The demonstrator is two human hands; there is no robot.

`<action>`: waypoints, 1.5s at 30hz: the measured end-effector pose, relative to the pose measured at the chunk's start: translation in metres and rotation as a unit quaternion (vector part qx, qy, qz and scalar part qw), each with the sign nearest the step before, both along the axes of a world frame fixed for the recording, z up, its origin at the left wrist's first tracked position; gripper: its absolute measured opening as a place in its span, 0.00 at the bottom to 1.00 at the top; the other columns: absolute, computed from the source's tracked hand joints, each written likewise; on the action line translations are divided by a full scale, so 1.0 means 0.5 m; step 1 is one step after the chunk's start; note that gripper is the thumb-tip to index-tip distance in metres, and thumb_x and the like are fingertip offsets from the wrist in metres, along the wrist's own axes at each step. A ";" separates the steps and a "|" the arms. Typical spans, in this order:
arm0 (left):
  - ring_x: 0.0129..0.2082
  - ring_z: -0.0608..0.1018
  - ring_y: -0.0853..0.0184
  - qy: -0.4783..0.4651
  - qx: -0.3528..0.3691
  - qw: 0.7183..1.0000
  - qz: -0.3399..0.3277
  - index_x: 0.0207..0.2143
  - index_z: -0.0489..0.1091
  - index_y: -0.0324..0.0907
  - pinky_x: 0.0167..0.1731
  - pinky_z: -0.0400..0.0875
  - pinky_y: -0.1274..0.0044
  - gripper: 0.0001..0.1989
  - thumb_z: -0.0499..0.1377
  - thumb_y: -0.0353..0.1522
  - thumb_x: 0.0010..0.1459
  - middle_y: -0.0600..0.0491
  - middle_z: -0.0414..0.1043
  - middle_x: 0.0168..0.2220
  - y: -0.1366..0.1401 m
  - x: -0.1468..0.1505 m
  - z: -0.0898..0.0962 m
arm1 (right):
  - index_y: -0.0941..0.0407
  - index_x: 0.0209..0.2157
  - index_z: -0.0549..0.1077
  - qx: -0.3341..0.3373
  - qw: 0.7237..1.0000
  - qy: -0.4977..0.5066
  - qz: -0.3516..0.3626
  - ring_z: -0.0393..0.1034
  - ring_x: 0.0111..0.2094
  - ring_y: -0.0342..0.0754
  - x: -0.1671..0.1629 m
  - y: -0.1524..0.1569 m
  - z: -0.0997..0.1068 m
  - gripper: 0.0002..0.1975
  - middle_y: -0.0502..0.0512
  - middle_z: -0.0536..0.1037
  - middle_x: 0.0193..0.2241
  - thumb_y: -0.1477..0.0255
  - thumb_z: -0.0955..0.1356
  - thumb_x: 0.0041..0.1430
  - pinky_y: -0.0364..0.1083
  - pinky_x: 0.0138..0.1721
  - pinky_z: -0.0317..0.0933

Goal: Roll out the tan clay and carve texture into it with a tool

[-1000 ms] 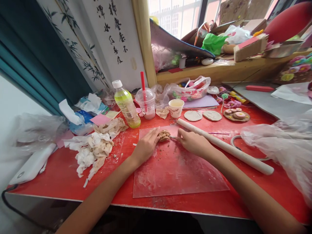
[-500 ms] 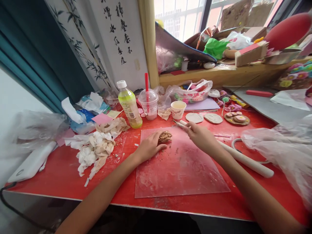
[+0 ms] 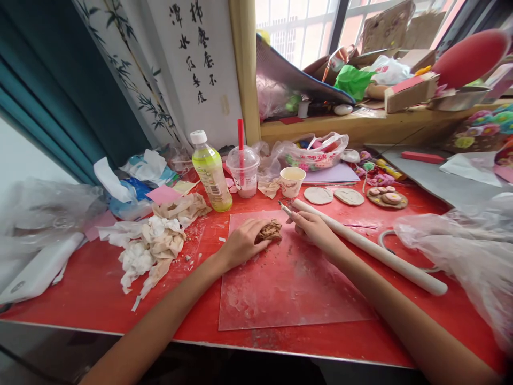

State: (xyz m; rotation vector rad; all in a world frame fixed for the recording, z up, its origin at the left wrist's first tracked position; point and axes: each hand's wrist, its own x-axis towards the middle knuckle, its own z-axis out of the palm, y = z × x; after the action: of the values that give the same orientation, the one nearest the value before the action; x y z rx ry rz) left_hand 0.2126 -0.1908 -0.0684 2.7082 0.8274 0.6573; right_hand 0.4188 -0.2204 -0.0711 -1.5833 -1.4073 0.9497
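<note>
A lump of brown clay (image 3: 269, 231) with a rough, carved-looking surface sits near the back of a clear plastic sheet (image 3: 280, 299). Around its left side curls my left hand (image 3: 243, 243), thumb in front and fingers behind, holding it. My right hand (image 3: 310, 224) pinches a slim clay tool (image 3: 286, 209) with a pale handle and a dark tip. That tip points up and left, above and apart from the clay. Small brown crumbs lie on the sheet below the lump.
A white rolling pin (image 3: 385, 254) lies right of my right hand. Behind stand a paper cup (image 3: 292, 181), a lidded plastic cup (image 3: 243, 176) and a bottle (image 3: 212, 176). Flat clay discs (image 3: 318, 195) lie near the paper cup. Crumpled tissues (image 3: 150, 246) are at left, plastic bags (image 3: 465, 251) at right.
My right hand has moved left and slightly down with the clay tool, closer to the clay, uncovering more of the rolling pin. My left hand stays on the lump.
</note>
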 end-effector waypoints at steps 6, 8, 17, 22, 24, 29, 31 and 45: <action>0.42 0.71 0.66 0.039 0.004 0.996 -0.077 0.51 0.60 0.40 0.44 0.66 0.75 0.20 0.53 0.39 0.57 0.50 0.69 0.42 -0.029 0.003 0.009 | 0.61 0.31 0.69 0.001 0.999 0.046 -0.016 0.50 0.16 0.37 -0.005 -0.008 0.008 0.24 0.47 0.62 0.19 0.52 0.59 0.54 0.39 0.17 0.43; 0.44 0.70 0.65 0.058 0.007 0.994 -0.092 0.51 0.59 0.39 0.46 0.65 0.74 0.22 0.53 0.40 0.58 0.49 0.68 0.44 -0.031 0.005 0.011 | 0.60 0.30 0.69 0.001 0.998 0.058 -0.018 0.50 0.15 0.36 -0.006 -0.010 0.009 0.24 0.46 0.62 0.19 0.52 0.59 0.54 0.39 0.16 0.42; 0.62 0.50 0.65 0.111 0.041 0.979 -0.166 0.61 0.45 0.41 0.60 0.46 0.68 0.26 0.44 0.38 0.63 0.50 0.47 0.61 -0.038 0.008 0.027 | 0.56 0.37 0.64 0.016 0.991 0.131 -0.012 0.48 0.13 0.35 0.001 -0.011 0.034 0.19 0.45 0.63 0.20 0.55 0.62 0.53 0.38 0.13 0.40; 0.62 0.49 0.66 0.119 -0.001 0.983 -0.142 0.60 0.48 0.41 0.60 0.46 0.68 0.25 0.45 0.39 0.62 0.50 0.48 0.61 -0.046 0.012 0.028 | 0.49 0.47 0.61 0.074 0.976 0.204 0.009 0.48 0.13 0.34 0.003 -0.030 0.078 0.17 0.45 0.63 0.25 0.62 0.63 0.56 0.37 0.11 0.39; 0.62 0.49 0.67 0.112 -0.052 0.982 -0.141 0.61 0.46 0.42 0.60 0.46 0.69 0.26 0.44 0.40 0.63 0.51 0.47 0.61 -0.046 0.012 0.028 | 0.50 0.44 0.65 0.086 0.969 0.228 0.028 0.49 0.13 0.33 0.005 -0.036 0.090 0.14 0.46 0.64 0.26 0.63 0.63 0.56 0.38 0.11 0.38; 0.61 0.51 0.69 0.037 -0.097 0.992 -0.068 0.61 0.44 0.41 0.60 0.47 0.70 0.24 0.38 0.38 0.65 0.51 0.46 0.62 -0.039 0.007 0.023 | 0.52 0.44 0.68 0.048 0.935 0.330 0.123 0.66 0.27 0.42 0.012 -0.044 0.102 0.14 0.54 0.70 0.35 0.63 0.61 0.58 0.41 0.21 0.56; 0.61 0.53 0.70 0.025 -0.068 0.995 -0.063 0.59 0.49 0.40 0.60 0.46 0.71 0.22 0.37 0.35 0.65 0.52 0.51 0.60 -0.035 0.007 0.021 | 0.52 0.42 0.69 0.034 0.921 0.355 0.155 0.67 0.31 0.44 0.014 -0.044 0.099 0.12 0.54 0.71 0.36 0.65 0.63 0.56 0.41 0.23 0.57; 0.61 0.51 0.63 0.088 -0.063 0.990 -0.084 0.58 0.52 0.35 0.60 0.47 0.70 0.30 0.49 0.44 0.59 0.46 0.52 0.59 -0.034 0.008 0.016 | 0.57 0.17 0.60 -0.032 0.961 0.255 0.098 0.42 0.14 0.36 -0.024 -0.041 0.063 0.17 0.43 0.53 0.10 0.65 0.63 0.55 0.43 0.18 0.33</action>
State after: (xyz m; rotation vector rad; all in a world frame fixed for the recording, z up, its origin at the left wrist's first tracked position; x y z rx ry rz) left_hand 0.2166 -0.2080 -0.0604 2.7092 0.6440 0.3214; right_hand 0.4069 -0.2409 -0.0393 -1.1382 -1.1810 1.4156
